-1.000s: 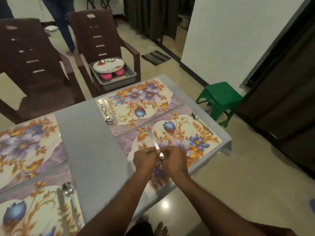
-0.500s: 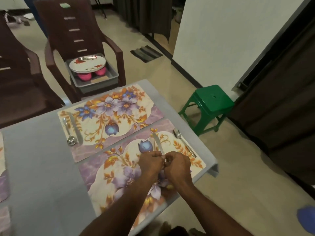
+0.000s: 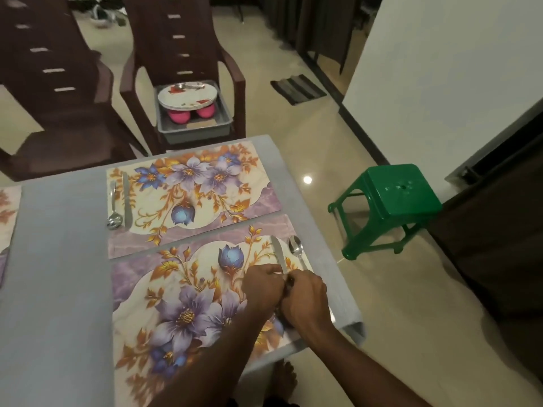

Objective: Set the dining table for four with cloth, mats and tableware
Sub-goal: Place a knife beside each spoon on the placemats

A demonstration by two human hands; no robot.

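Note:
A grey cloth covers the table. On it lie floral mats: the near mat and the far mat. My left hand and my right hand meet at the near mat's right end. Both pinch the handle of a knife. Its blade points away from me and lies low over the mat, just left of a spoon. The handle is hidden under my fingers. The far mat carries a second spoon and a second knife at its left end.
A brown chair beyond the table holds a grey tray with stacked plates and pink cups. Another brown chair stands to its left. A green stool is on the floor to the right. The edge of a third mat shows at the left.
Both hands carried the knife from the middle of the near mat to its right end, beside the spoon. My view swung right, so the left mats have nearly dropped out of sight.

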